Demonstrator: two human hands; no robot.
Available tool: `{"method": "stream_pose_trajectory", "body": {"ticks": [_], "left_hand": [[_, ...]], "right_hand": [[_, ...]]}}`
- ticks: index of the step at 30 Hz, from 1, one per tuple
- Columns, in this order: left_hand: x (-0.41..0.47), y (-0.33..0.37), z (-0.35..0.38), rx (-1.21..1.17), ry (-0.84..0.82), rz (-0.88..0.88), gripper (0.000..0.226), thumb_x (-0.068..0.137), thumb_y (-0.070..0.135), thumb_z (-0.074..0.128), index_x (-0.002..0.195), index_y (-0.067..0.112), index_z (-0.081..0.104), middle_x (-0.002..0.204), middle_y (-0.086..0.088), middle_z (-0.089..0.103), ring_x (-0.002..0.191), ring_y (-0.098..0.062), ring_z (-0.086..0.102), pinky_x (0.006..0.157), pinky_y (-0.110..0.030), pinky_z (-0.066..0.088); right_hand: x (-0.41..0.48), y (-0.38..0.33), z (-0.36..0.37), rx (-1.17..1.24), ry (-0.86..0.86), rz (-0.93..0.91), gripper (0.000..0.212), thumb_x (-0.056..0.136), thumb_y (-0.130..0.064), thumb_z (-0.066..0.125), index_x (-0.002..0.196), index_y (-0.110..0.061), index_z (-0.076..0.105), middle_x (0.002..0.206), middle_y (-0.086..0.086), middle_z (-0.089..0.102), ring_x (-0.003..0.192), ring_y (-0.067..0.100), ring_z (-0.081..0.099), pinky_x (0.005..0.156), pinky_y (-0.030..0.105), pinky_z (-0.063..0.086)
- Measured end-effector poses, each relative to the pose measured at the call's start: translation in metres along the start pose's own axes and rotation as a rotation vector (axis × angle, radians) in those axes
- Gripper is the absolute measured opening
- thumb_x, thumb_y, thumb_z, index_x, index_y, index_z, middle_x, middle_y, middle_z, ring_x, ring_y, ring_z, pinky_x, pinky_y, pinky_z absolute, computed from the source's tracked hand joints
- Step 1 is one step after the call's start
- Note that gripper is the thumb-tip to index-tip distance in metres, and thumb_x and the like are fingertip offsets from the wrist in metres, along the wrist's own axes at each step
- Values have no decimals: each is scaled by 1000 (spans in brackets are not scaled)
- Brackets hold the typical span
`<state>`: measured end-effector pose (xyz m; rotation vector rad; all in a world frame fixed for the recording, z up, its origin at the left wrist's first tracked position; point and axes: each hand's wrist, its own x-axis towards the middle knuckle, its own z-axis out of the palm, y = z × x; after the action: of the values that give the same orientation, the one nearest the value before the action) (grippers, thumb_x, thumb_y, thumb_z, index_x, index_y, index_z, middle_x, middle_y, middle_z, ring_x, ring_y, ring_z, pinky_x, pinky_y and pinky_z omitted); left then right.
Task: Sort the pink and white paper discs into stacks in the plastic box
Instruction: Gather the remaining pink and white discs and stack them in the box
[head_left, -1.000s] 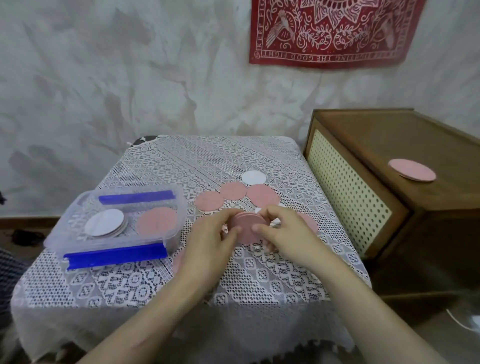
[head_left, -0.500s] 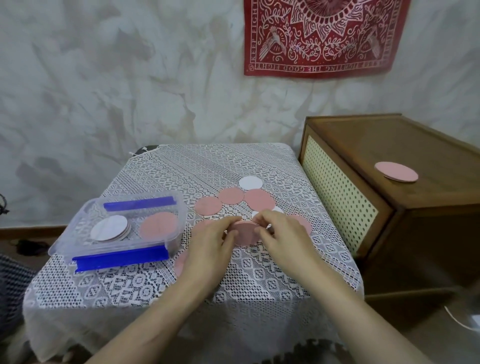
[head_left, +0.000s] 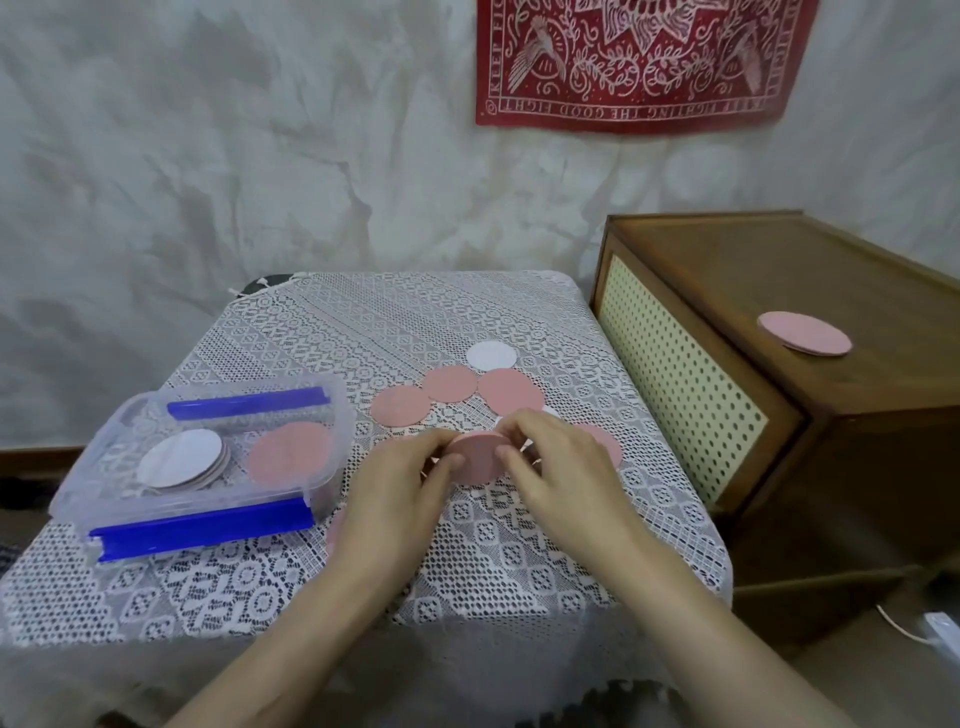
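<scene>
While view has drifted slightly since half a second ago, your hands haven't: left hand (head_left: 395, 488) and right hand (head_left: 561, 467) still pinch small pink disc stack (head_left: 478, 460) between them, mid-bench (head_left: 337, 332), right of plastic box (head_left: 340, 421). Box unchanged: white disc stack (head_left: 182, 457) left, pink disc pile (head_left: 291, 452) right. Red wall hanging (head_left: 639, 62) lettering, reversed: "KEEP FIGHTING THE GOOD FIGHT".

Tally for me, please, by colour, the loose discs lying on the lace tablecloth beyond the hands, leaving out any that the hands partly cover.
Pink discs: 3
White discs: 1
Total: 4
</scene>
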<state>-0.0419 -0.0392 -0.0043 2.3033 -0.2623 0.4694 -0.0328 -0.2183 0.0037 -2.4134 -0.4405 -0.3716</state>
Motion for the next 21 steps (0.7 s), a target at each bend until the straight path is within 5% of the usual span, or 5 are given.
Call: {"method": "stream_pose_trajectory", "body": {"ticks": [15, 21], "left_hand": [[8, -8, -2, 8, -77, -88, 5, 94, 24, 59, 92, 25, 64, 78, 10, 66, 73, -4, 59, 68, -34, 49], [-10, -4, -15, 84, -102, -185, 21, 92, 29, 63, 112, 29, 65, 94, 12, 69, 84, -5, 62, 76, -29, 50]], "right_hand": [[17, 0, -3, -1, -139, 42, 5, 98, -32, 57, 100, -36, 58, 87, -17, 66, 77, 0, 59, 69, 27, 48], [23, -4, -2, 176, -320, 185, 9, 93, -25, 61, 95, -34, 63, 83, -4, 69, 70, 17, 65, 59, 36, 51]]}}
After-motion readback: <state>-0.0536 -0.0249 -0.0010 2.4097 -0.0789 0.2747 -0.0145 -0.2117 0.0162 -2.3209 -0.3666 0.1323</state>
